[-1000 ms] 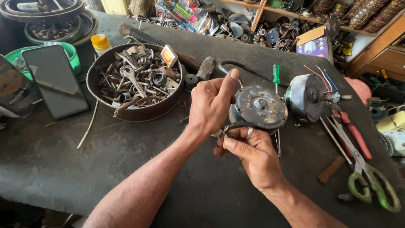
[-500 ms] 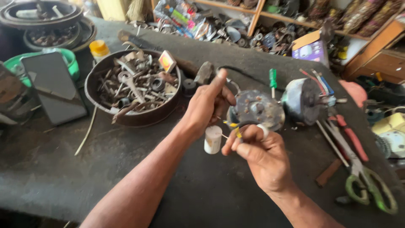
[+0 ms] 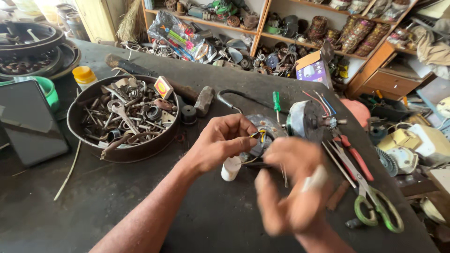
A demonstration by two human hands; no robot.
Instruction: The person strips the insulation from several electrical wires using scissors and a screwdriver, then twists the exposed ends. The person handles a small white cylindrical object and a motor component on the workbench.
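- Left hand (image 3: 220, 140): fingers pinched together on thin yellow wires (image 3: 259, 135) at the round grey motor part (image 3: 262, 136), which lies mid-bench (image 3: 140, 197).
- Right hand (image 3: 293, 187): motion-blurred in front of the part, partly hiding it; cannot tell how its fingers stand.
- One small white cylinder (image 3: 230, 168) just below the left hand.
- One motor (image 3: 307, 121) with coloured leads just right of the part; one green-handled screwdriver (image 3: 277, 104) between them.
- One round pan (image 3: 123, 119) of scrap hardware to the left.
- One green-handled scissors (image 3: 370, 197), one red-handled pliers (image 3: 354, 154) to the right.
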